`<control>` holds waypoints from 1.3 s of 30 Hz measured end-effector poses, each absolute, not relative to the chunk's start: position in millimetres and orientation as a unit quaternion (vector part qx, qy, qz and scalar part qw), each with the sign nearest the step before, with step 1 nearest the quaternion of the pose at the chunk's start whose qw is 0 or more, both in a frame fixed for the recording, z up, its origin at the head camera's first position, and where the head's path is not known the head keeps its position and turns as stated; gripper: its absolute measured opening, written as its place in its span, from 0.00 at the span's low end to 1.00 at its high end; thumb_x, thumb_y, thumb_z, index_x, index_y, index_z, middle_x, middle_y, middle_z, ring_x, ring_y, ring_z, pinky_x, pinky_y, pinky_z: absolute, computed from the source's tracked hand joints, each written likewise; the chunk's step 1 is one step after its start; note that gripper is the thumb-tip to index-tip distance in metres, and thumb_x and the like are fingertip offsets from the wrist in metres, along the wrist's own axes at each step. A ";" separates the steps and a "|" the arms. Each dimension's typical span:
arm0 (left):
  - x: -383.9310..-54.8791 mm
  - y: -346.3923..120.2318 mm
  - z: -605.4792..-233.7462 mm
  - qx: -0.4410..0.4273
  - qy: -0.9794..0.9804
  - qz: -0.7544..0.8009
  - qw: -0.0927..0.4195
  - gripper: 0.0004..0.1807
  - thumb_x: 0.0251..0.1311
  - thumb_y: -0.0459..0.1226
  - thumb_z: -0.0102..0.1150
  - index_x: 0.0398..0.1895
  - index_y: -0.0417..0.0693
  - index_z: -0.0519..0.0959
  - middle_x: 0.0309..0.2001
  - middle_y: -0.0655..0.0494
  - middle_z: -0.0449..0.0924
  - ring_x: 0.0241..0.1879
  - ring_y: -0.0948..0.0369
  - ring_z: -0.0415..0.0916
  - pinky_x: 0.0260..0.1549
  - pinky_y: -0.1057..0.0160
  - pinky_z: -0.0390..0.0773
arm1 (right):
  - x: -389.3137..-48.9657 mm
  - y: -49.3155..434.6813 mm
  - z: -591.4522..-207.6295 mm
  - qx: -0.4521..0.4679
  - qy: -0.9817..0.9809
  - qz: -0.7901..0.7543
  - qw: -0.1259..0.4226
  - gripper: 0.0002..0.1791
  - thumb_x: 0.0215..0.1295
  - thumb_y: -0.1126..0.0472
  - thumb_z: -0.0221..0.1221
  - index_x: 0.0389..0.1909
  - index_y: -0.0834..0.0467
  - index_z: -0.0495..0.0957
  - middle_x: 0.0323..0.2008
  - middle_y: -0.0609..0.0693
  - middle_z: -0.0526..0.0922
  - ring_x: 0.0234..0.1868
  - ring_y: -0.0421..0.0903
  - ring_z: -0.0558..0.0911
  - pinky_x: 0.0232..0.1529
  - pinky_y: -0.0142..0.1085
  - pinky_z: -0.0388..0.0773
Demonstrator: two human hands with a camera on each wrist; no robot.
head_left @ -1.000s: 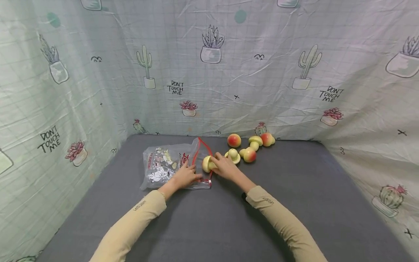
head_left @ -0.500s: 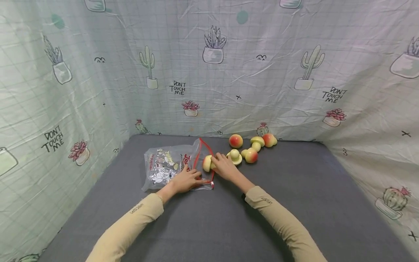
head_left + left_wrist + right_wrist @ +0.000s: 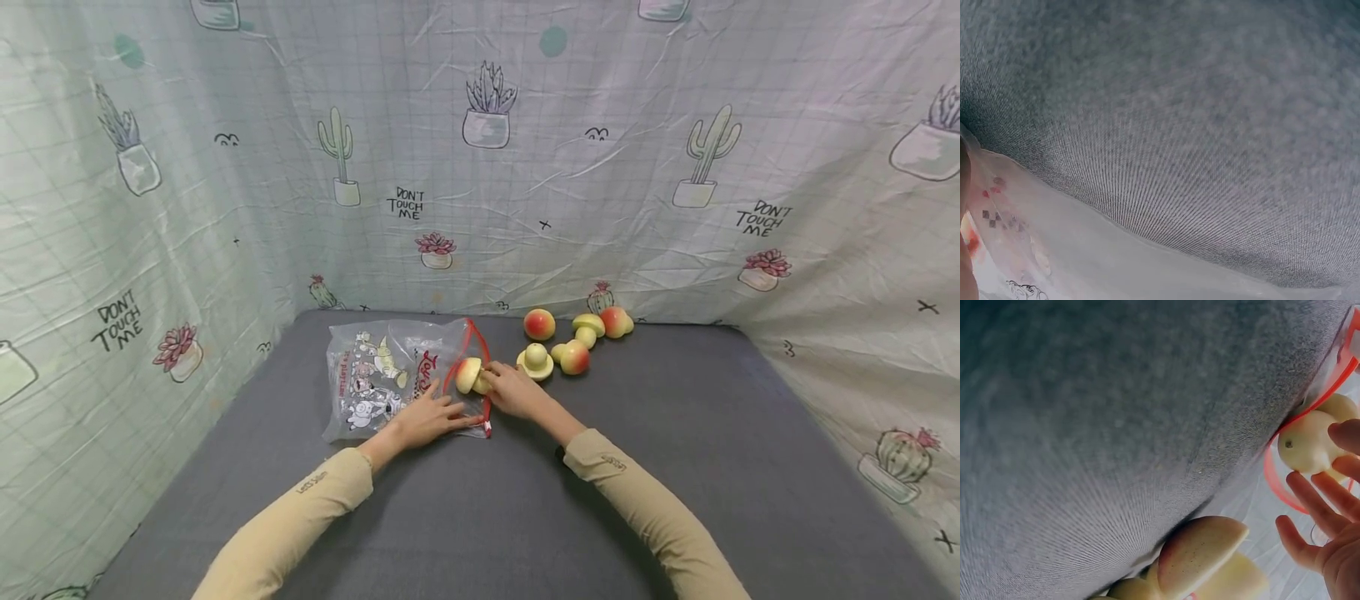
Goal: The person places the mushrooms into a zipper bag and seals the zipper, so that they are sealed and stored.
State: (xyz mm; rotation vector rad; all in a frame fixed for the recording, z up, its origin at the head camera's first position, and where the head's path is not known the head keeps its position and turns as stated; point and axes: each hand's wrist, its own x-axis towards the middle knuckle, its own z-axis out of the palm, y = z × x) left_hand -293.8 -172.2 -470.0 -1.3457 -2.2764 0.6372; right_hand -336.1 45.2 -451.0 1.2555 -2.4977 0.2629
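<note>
Pinching a red-and-yellow mushroom (image 3: 468, 376) between thumb and fingers of the right hand (image 3: 514, 390), at the mouth of a clear plastic bag (image 3: 408, 358) laid flat on a dark gray table (image 3: 480, 517). Held with the cap pointing into the bag and the stem toward the palm, framed by red edging (image 3: 1317, 406) in the right wrist view. Resting on the bag near the same opening with the left hand (image 3: 422, 417), fingers spread and nearly straight, not clenched. Printed across the bag in cartoon figures and red lettering.

Grouped right of the bag, toward the rear of the table: five more mushrooms. Closest to the right hand, an upturned mushroom (image 3: 535, 362), stem up; just beside it, tipped over with stem to the left, a red-capped mushroom (image 3: 573, 357). Farther back, a round red-topped mushroom (image 3: 539, 324), a yellow-capped mushroom (image 3: 588, 324) with cap uppermost, and a sideways mushroom (image 3: 615, 322) with stem to the right.

Dressed in tan sleeves (image 3: 300, 508). Hung behind and along both sides, a pale curtain (image 3: 600, 75) patterned with potted cacti and the words "Don't touch me."
</note>
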 end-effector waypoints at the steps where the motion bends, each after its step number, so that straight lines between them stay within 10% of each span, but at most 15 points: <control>1: -294.2 -172.0 -470.5 -0.489 -0.812 0.236 0.216 0.29 0.55 0.38 0.47 0.62 0.68 0.62 0.44 0.62 0.72 0.39 0.61 0.74 0.54 0.49 0.66 | -341.9 46.2 -457.5 0.450 -0.872 0.094 0.168 0.16 0.58 0.62 0.53 0.48 0.61 0.73 0.47 0.59 0.74 0.42 0.54 0.78 0.35 0.51 0.73; 11: -298.8 -172.3 -468.5 -0.510 -0.783 0.270 0.232 0.27 0.56 0.41 0.42 0.62 0.68 0.62 0.42 0.63 0.71 0.40 0.64 0.73 0.44 0.64 0.67 | -335.6 44.2 -452.5 0.457 -0.876 0.064 0.141 0.22 0.57 0.62 0.54 0.54 0.58 0.71 0.53 0.58 0.72 0.46 0.53 0.78 0.39 0.51 0.74; 39: -290.6 -180.2 -454.0 -0.497 -0.843 0.142 0.145 0.29 0.51 0.55 0.53 0.57 0.57 0.70 0.50 0.60 0.76 0.51 0.54 0.71 0.57 0.45 0.60 | -335.9 35.9 -453.7 0.458 -0.879 -0.035 0.128 0.35 0.55 0.51 0.59 0.64 0.49 0.59 0.59 0.53 0.64 0.53 0.50 0.68 0.41 0.46 0.72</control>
